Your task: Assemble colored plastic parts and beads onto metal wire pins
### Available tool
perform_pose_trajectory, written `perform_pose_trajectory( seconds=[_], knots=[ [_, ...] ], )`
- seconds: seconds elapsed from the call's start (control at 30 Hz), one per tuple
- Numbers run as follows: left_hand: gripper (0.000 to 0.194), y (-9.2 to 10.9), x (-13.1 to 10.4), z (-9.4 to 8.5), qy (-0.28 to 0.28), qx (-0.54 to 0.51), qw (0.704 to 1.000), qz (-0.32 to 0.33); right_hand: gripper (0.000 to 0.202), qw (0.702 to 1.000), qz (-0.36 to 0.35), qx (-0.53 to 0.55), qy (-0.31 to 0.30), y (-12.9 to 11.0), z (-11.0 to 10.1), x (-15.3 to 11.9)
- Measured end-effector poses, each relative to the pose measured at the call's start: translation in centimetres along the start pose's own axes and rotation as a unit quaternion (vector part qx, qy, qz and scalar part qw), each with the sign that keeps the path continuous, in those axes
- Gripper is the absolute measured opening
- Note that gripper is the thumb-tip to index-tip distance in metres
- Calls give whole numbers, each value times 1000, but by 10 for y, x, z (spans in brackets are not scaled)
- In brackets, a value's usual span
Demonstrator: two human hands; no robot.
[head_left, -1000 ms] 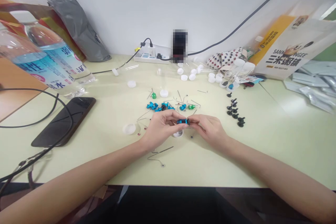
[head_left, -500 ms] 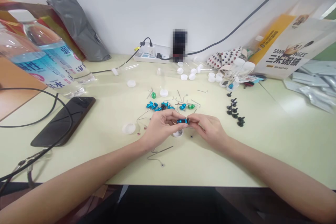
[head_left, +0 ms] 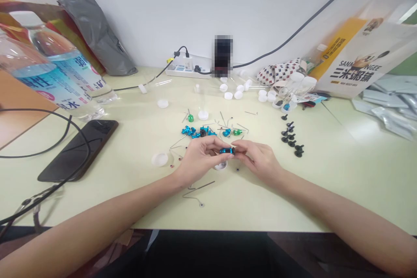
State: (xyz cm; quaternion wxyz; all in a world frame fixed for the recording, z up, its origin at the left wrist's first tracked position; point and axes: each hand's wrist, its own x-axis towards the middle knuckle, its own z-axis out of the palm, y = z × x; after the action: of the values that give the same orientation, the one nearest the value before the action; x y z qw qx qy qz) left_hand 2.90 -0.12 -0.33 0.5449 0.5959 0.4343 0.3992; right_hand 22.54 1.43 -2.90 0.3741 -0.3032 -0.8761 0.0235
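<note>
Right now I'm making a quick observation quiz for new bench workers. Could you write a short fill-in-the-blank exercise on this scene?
1. The left hand holds a small part coloured black and ____.
2. The phone lies on the table, to the ____ of both hands.
3. The small black pieces lie nearer to the ____ hand than to the other.
4. The scattered round lids at the back of the table are coloured ____.

Missing words: blue; left; right; white.

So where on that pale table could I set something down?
Two patches look bare: between the flat black phone and the round white cap, and right of the small black knobbed pieces. It's crowded beyond the left hand, with shiny blue metal pieces and thin metal rods.
</note>
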Motion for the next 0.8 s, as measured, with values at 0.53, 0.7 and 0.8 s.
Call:
perform_pose_trajectory(
  seconds=[0.53, 0.7, 0.8],
  knots=[
    [19, 3, 0, 1, 4, 3, 1000, -2, 17, 1000, 7, 6, -9, 0, -1, 0],
    [22, 2, 0, 1, 2, 2, 1000, -2, 12, 1000, -2, -4, 0, -1, 0, -1],
    [22, 2, 0, 0, -1, -1, 1000, -2, 13, 1000, -13, 0, 0, -1, -2, 0]
  ],
)
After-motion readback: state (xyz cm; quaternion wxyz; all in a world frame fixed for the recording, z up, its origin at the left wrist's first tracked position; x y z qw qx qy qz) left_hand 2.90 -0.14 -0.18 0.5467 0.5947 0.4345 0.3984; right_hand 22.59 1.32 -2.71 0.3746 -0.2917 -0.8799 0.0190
